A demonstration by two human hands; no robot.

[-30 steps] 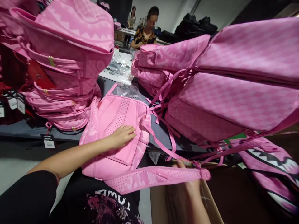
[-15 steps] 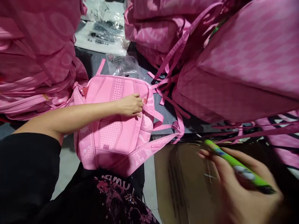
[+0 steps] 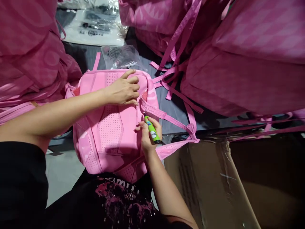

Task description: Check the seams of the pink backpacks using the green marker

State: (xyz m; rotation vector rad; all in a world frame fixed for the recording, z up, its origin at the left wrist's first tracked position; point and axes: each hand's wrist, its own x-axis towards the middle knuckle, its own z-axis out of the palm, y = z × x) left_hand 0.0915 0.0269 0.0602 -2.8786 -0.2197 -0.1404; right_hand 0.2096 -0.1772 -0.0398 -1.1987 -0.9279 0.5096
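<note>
A pink backpack (image 3: 130, 117) lies with its back panel facing up, its bottom end towards my body. My left hand (image 3: 124, 89) rests on the upper part of the panel, fingers spread and slightly bent. My right hand (image 3: 145, 135) is closed around a green pen-shaped tool (image 3: 152, 129) with a black end. The tool's dark tip points up the bag, close beside the shoulder strap (image 3: 152, 109) at the right edge. That strap runs out to the right and folds back at its buckle end.
Piles of pink bags stand at the left (image 3: 28, 47) and right (image 3: 238, 76). A clear plastic bag (image 3: 122, 57) lies behind the backpack, and white printed packaging (image 3: 92, 33) lies farther back. An open cardboard box (image 3: 202, 178) is below at the right.
My right hand has brought the green tool left from over the cardboard box to the backpack's right side. My left hand has shifted up and left on the panel, its fingers spreading.
</note>
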